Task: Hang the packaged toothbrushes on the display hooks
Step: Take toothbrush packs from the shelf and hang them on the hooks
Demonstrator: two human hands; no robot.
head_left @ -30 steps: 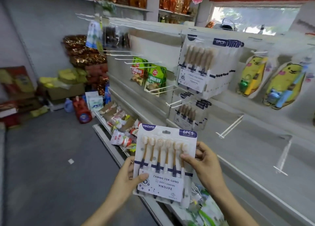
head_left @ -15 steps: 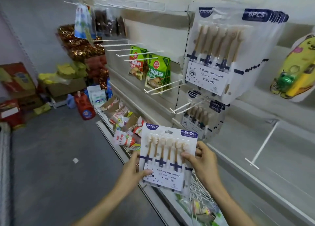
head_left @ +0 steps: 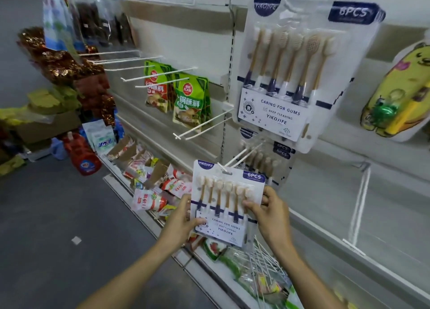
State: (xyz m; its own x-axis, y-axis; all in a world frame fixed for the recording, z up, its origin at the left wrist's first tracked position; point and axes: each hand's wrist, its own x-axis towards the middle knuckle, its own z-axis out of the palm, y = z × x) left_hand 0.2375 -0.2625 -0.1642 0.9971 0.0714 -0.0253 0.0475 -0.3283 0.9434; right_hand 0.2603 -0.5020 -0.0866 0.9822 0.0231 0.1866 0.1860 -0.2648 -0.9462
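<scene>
My left hand (head_left: 179, 222) and right hand (head_left: 270, 212) both pinch the flat white card pack of six brown toothbrushes (head_left: 226, 204). Its hang hole sits right at the tip of the white wire hook (head_left: 239, 156). If I tilt it, I think the hole misses and the pack slips.

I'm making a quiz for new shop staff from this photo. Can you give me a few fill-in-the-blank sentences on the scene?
1. The toothbrush pack is held by ____ hands.
2. The corner label on the held pack reads ____.
3. The green sauce packets hang to the ____ of the hanging toothbrush packs.
4. The hook tip meets the held pack at its ____ edge.

Missing words: two; 6PCS; left; top
</scene>
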